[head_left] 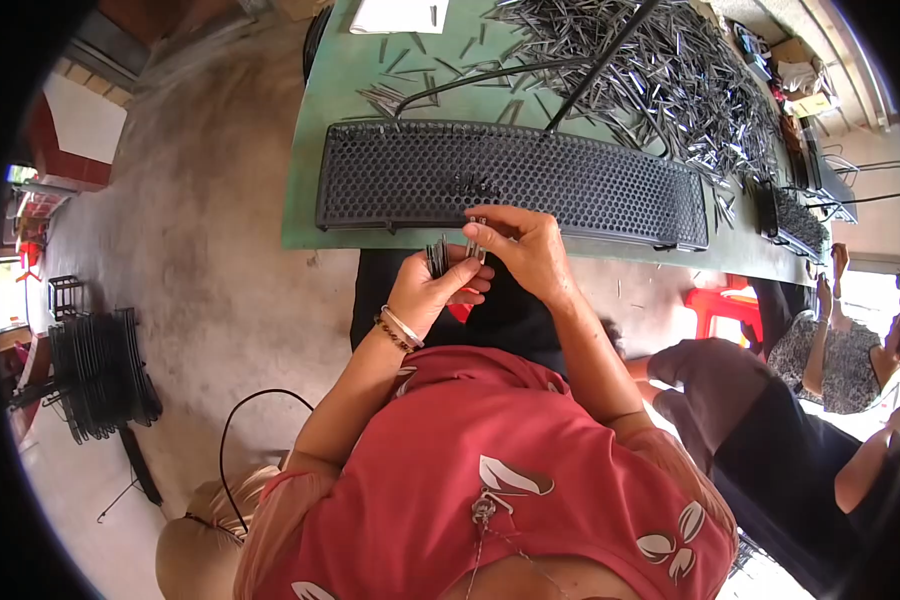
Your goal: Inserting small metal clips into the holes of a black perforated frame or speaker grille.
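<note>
In front of my body, my left hand (432, 285) is closed around a bundle of slim dark metal pieces (437, 257) standing upright between fingers and thumb. My right hand (518, 245) pinches a few similar slim pieces (477, 235) just to the right, close to the left hand's fingertips. Both hands are at the near edge of a long black rack (400, 180) full of round holes. Dark tips (475, 188) stick up from some holes near the rack's front middle. The exact kind of the pieces is too small to tell.
The rack lies on a green tabletop (305, 190). Behind it is a large heap of loose slim pieces (660, 80), with black bars crossing above. A smaller filled rack (798, 222) stands far right. People sit at the right near a red stool (725, 308). Black frames (100, 370) stack at left.
</note>
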`<action>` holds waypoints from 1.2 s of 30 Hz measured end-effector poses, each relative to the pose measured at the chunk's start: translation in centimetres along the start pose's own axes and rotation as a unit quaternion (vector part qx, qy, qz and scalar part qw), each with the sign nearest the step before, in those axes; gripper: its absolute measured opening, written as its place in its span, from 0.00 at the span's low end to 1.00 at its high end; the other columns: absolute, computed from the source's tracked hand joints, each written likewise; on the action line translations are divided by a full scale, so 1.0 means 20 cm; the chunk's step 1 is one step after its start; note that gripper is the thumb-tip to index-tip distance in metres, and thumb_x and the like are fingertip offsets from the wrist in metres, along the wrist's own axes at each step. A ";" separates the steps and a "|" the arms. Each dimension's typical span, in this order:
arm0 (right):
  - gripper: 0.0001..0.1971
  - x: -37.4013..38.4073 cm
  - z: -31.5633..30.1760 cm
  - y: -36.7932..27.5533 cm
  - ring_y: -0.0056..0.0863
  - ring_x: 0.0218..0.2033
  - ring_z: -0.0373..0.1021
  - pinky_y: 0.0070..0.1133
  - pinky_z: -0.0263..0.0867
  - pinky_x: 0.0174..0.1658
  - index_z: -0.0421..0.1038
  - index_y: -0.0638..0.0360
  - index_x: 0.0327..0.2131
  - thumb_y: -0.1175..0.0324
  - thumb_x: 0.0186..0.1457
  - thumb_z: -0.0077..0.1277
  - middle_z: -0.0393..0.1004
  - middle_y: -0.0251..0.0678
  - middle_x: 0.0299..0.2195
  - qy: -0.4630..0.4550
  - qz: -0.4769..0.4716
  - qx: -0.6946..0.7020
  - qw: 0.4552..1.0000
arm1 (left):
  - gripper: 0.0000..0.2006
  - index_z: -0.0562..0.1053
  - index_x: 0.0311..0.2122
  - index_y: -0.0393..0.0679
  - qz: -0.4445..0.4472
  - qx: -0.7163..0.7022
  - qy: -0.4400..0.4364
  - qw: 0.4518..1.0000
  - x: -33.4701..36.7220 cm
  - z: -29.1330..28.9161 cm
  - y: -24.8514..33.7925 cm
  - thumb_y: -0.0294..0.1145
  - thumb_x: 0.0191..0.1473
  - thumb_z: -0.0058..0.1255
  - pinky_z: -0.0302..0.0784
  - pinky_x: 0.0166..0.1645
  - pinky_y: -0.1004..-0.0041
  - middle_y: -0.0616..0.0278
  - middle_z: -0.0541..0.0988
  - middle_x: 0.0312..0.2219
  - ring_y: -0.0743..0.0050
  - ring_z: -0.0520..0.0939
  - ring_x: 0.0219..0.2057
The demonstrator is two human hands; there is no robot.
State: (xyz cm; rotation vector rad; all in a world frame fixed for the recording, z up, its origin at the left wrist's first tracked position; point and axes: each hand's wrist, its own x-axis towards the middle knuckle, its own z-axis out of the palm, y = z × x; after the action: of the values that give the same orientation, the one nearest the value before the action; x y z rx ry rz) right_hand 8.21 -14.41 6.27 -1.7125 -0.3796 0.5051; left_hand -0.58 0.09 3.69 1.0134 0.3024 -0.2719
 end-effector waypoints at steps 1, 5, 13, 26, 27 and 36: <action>0.14 -0.03 0.01 0.01 0.13 0.28 0.68 0.14 0.65 0.31 0.73 0.65 0.40 0.69 0.51 0.57 0.76 0.30 0.27 0.017 -0.011 -0.015 1.000 | 0.12 0.70 0.42 0.34 -0.013 0.022 0.003 1.000 -0.01 0.00 -0.01 0.31 0.57 0.47 0.80 0.36 0.73 0.54 0.78 0.35 0.71 0.81 0.34; 0.13 -0.10 0.02 0.01 0.15 0.29 0.70 0.16 0.67 0.32 0.74 0.68 0.37 0.69 0.50 0.58 0.77 0.35 0.27 0.035 0.002 0.017 0.999 | 0.10 0.71 0.39 0.36 -0.012 0.012 0.019 1.000 -0.05 0.04 -0.05 0.33 0.57 0.47 0.80 0.35 0.74 0.56 0.79 0.33 0.71 0.81 0.33; 0.10 -0.11 0.00 0.11 0.13 0.27 0.69 0.13 0.66 0.31 0.75 0.68 0.34 0.72 0.49 0.58 0.76 0.31 0.26 0.051 0.039 0.095 0.993 | 0.10 0.71 0.40 0.37 -0.023 -0.015 0.039 0.999 -0.04 0.06 -0.07 0.33 0.57 0.48 0.80 0.35 0.74 0.55 0.79 0.34 0.70 0.81 0.34; 0.08 0.00 0.01 0.13 0.15 0.30 0.70 0.14 0.66 0.34 0.74 0.68 0.35 0.74 0.50 0.56 0.76 0.31 0.28 -0.008 0.011 0.153 0.988 | 0.12 0.72 0.42 0.36 0.000 -0.020 0.104 0.994 -0.03 0.02 -0.02 0.33 0.56 0.48 0.80 0.35 0.71 0.55 0.79 0.34 0.69 0.81 0.34; 0.08 0.00 0.02 0.12 0.15 0.30 0.70 0.14 0.66 0.34 0.74 0.68 0.35 0.74 0.50 0.56 0.76 0.31 0.28 -0.010 0.008 0.153 0.988 | 0.12 0.72 0.42 0.36 0.004 -0.019 0.105 0.994 -0.03 0.02 -0.01 0.33 0.56 0.48 0.80 0.35 0.72 0.55 0.79 0.34 0.69 0.81 0.34; 0.07 0.04 0.06 -0.03 0.15 0.31 0.70 0.15 0.67 0.35 0.73 0.67 0.34 0.75 0.51 0.56 0.75 0.30 0.28 -0.069 0.025 0.056 0.996 | 0.13 0.71 0.43 0.36 0.005 -0.090 0.108 0.990 -0.10 -0.03 -0.02 0.33 0.58 0.46 0.80 0.36 0.72 0.53 0.79 0.36 0.67 0.81 0.36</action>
State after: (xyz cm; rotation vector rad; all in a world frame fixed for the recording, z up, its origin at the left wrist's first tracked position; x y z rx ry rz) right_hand 8.33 -12.91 6.66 -1.5860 -0.4004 0.6723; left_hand -2.72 0.64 3.87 0.8672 0.5090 -0.1233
